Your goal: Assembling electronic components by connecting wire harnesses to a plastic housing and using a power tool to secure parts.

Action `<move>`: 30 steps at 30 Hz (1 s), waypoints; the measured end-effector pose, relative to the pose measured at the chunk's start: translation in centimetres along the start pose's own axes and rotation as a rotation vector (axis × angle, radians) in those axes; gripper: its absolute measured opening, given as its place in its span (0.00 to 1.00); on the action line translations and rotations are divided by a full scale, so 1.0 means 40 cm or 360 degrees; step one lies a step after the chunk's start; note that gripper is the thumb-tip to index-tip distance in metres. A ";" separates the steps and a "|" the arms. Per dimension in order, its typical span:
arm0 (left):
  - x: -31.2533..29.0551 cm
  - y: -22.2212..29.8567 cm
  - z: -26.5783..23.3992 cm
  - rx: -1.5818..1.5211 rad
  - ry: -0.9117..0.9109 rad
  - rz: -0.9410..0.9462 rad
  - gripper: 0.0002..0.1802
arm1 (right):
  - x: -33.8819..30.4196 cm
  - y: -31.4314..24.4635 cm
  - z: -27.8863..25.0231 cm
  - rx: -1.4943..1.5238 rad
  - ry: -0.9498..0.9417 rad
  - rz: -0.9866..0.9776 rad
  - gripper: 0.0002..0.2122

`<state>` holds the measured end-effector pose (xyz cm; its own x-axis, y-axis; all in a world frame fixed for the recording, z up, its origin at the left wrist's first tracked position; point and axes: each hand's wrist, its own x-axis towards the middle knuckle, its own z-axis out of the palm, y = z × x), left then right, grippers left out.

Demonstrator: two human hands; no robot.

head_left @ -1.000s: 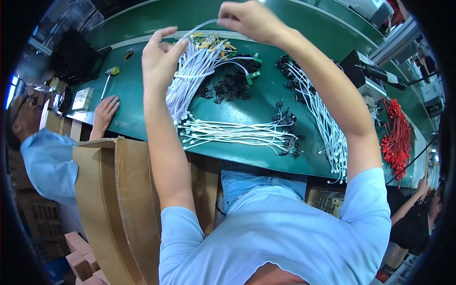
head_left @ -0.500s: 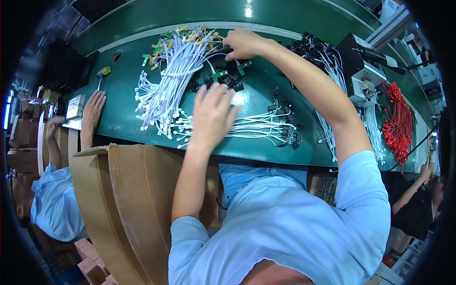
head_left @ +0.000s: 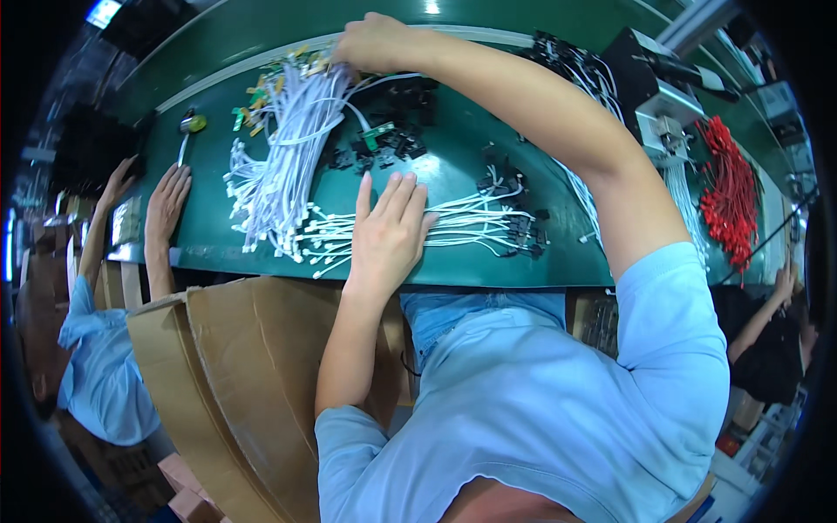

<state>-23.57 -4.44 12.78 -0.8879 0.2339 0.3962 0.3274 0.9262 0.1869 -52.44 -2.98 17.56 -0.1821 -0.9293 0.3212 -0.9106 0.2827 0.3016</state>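
- One thick bundle of white cables (head_left: 296, 144) lies on the green table (head_left: 458, 122), left of centre, running from the far side toward you; a pale strip crosses it partway along.
- Yellow tips (head_left: 292, 65) show at its far end, white plugs (head_left: 261, 228) at the near end.
- Your right hand (head_left: 375, 44) is at that far end, arm stretched across the table. Fingertips hidden; cannot tell if they grasp a cable.
- Your left hand (head_left: 388, 227) lies palm down over a thinner bundle of white cables (head_left: 471, 222), fingers extended, not curled around anything.
- That thinner bundle runs crosswise near your table edge, black connectors (head_left: 525, 231) at its right end.
- Between thick bundle and your left hand's far side: a pile of black parts (head_left: 405, 105), with a small green board (head_left: 377, 135) among them.
- Farther right: a black-and-white cable bundle (head_left: 575, 70), a black and silver machine (head_left: 667, 122), then red cables (head_left: 731, 187).
- Left side of table: a screwdriver (head_left: 193, 124), yellowish handle away from you. A co-worker's hand (head_left: 167, 202) rests near its shaft.
- Cardboard box (head_left: 261, 366) stands beside you, left, just off the table edge.
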 end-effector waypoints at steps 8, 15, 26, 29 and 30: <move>-0.027 0.028 -0.009 0.0098 -0.0348 -0.0055 0.44 | -0.464 -0.249 -0.262 0.0813 -0.0133 0.0434 0.23; -0.011 0.041 0.011 0.0087 -0.0367 0.0013 0.42 | -0.625 -0.402 -0.277 0.0625 -0.0419 0.0690 0.37; -0.041 0.019 0.009 -0.0290 0.0568 -0.0087 0.18 | -0.384 -0.284 -0.109 0.0709 -0.0082 0.0646 0.09; -0.025 0.022 0.005 -0.0338 0.0736 -0.0107 0.19 | -0.407 -0.287 -0.127 0.0780 -0.0121 0.0667 0.09; -0.010 0.026 0.003 -0.0394 0.0772 -0.0161 0.19 | -0.423 -0.291 -0.140 0.1108 -0.0042 0.0763 0.09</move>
<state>-22.92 -3.53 12.71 -0.6874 -0.0700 0.7229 0.3663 0.8260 0.4283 -36.67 10.76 13.66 -0.6077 -0.7539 0.2496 -0.7519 0.4450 -0.4865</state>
